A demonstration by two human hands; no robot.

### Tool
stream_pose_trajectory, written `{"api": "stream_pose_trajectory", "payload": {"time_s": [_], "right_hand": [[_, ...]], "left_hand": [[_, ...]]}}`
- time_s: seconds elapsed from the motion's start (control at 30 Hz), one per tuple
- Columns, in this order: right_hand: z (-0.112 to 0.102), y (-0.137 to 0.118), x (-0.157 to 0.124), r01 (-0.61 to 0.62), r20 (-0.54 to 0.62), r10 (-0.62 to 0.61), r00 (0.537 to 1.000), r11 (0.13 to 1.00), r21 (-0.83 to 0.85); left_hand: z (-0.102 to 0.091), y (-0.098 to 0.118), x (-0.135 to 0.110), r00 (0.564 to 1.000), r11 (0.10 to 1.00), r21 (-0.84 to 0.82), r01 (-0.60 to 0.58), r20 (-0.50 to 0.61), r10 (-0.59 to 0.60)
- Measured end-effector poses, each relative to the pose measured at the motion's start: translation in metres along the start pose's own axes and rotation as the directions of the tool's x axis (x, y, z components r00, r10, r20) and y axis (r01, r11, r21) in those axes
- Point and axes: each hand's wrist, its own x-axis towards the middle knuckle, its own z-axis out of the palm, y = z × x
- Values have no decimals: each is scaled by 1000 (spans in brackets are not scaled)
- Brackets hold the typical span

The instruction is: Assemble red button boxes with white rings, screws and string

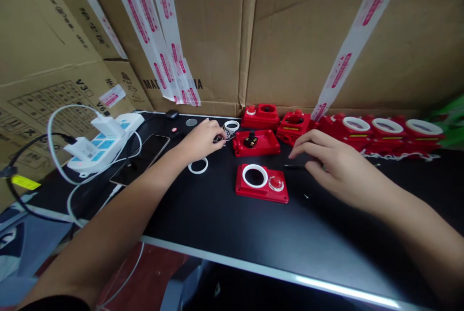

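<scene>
My left hand is closed in a pinch beside a small pile of screws and a white ring; what the fingertips grip is too small to name. My right hand hovers with fingers apart near a thin dark rod, partly hidden behind the thumb. Between my hands lies a red cover with a white ring around its round dark opening and a clear-ringed red button. Behind it, a red open housing holds a black and brass part. Another white ring lies below my left wrist.
Several assembled red boxes with white rings line the back right. More red units stand against the cardboard. A phone, a white power strip and cables occupy the left. The table's front edge runs below.
</scene>
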Motion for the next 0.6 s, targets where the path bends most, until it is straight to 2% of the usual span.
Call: {"api": "stream_pose_trajectory", "payload": {"time_s": [0.2,0.37,0.6], "right_hand": [[10,-1,1,12,14,-12,1000,1000,21],[13,6,3,49,21,-49,999,998,36],[11,6,2,57,-42,-56,998,998,12]], "left_hand": [[5,0,3,1000,1000,-2,21,17,-21],[1,0,4,998,1000,-5,29,53,-29],[-4,1,5,995,999,17,44,90,-45]]}}
